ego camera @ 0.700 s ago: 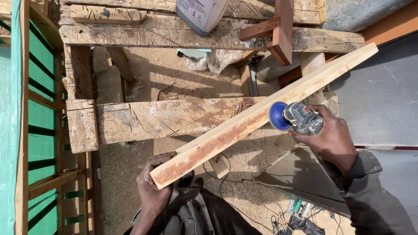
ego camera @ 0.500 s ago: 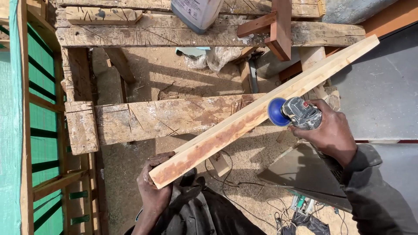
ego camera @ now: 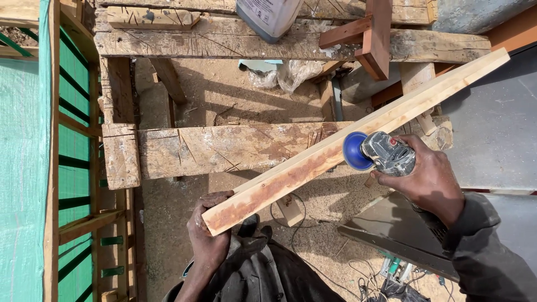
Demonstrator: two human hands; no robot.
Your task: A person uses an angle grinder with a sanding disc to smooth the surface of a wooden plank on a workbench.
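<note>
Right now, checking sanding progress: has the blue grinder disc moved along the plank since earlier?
Yes, slightly: against the bench beam, the blue grinder disc has crept down the plank toward the left hand.

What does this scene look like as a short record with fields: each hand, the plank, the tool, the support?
left hand: grips the near, rust-stained end of the plank
right hand: holds the grinder
plank: long, pale, lying diagonally
grinder: grey body, blue disc against the plank's edge
trestle beam: worn wood, under the plank
jug: on the far beam
</note>
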